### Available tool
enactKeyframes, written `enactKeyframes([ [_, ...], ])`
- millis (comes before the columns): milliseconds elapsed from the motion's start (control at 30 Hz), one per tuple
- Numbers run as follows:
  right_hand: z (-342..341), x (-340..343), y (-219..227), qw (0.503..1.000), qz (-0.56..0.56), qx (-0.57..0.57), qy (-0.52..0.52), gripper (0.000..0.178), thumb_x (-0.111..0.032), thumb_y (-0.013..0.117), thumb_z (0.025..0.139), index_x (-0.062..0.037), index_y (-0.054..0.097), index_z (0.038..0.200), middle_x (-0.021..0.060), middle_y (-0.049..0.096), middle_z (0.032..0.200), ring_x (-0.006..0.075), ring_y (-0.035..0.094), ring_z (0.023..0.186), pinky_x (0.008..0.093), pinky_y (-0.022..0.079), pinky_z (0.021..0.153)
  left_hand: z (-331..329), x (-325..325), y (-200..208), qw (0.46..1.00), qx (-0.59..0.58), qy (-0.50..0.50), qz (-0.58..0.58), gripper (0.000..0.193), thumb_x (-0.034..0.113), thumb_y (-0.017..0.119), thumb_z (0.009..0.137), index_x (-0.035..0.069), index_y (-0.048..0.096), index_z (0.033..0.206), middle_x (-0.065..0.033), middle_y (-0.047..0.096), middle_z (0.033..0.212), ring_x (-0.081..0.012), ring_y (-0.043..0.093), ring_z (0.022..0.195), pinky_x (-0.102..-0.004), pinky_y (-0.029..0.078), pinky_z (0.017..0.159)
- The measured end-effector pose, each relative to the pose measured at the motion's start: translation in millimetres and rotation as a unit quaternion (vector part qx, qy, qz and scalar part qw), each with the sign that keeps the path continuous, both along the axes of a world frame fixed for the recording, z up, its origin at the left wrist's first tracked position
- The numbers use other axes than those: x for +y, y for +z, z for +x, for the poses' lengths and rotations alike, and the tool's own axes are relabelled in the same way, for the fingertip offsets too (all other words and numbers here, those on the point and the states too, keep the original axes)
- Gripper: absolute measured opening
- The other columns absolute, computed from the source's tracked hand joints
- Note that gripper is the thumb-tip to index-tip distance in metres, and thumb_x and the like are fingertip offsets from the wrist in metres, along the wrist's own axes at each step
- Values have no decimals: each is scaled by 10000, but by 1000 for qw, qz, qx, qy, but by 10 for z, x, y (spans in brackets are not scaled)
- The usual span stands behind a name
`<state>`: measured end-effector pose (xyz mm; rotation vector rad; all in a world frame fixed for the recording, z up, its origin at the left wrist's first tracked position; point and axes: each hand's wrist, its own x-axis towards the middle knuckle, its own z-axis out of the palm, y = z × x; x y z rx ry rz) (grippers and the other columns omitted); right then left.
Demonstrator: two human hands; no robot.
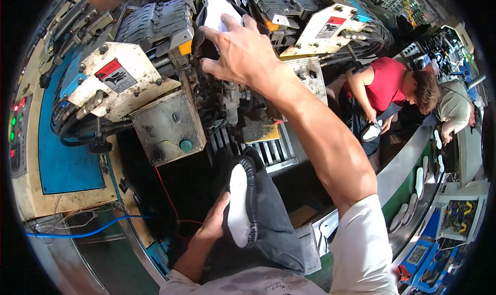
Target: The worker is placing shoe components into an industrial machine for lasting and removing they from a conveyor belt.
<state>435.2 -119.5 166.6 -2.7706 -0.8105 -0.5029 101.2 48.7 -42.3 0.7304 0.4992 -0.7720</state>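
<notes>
My left hand [214,220] is closed round the side of a black shoe upper [251,204] with a white insole board [238,207] facing up, held over my lap. Higher up, my right hand [243,52] grips a second dark shoe upper [205,43], its white insole board [218,8] also upward. That second piece sits among the metal clamps of a shoe machine [232,101], toe end away from me. My fingers are bent over its near end, and the palm hides part of it.
White guard plates [116,80] flank the machine, beside a grey box with a green button [185,145]. A panel with lit buttons [19,124] stands at far left. On the right, a conveyor [403,191] carries several pale soles; a person in red [385,83] works beside another.
</notes>
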Motion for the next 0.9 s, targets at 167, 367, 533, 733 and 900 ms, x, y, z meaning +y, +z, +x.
enactKeyframes([
  [167,14,-38,24,998,53,-27,18,693,-489,788,924,-214,627,1540,254,601,1434,613,523,1356,627,611,1022,188,-64,-107,1000,17,-17,-16,721,456,522,1171,117,283,1761,-125,427,1732,-276,465,1549,-448,412,1261],
  [367,29,64,249,997,7,-69,20,631,-453,781,916,-49,717,1396,209,775,1073,358,672,1264,528,501,1094,321,-139,102,995,-4,-50,85,714,457,513,1173,83,310,1747,-135,445,1723,-273,476,1546,-430,408,1263],
  [533,-116,54,615,993,-16,105,60,702,-363,722,966,11,555,1537,298,633,1447,492,533,1413,530,354,1260,254,-34,217,982,-153,-27,103,700,421,556,1149,46,379,1713,-139,525,1649,-254,530,1486,-399,426,1237],
  [733,-1782,-232,-770,945,239,223,2,1316,-663,889,818,-23,205,1743,477,128,1724,675,286,1556,645,338,1286,47,-84,645,957,-229,20,177,804,241,657,1101,41,240,1759,-138,507,1626,-215,532,1433,-385,440,1208],
  [900,-2904,-315,-1039,809,383,418,-156,1052,-570,923,861,43,464,1582,298,701,1349,377,689,1290,440,526,1129,-403,-156,679,945,-279,-40,168,1009,199,757,1000,84,137,1788,-148,341,1729,-271,400,1565,-423,354,1286],
])
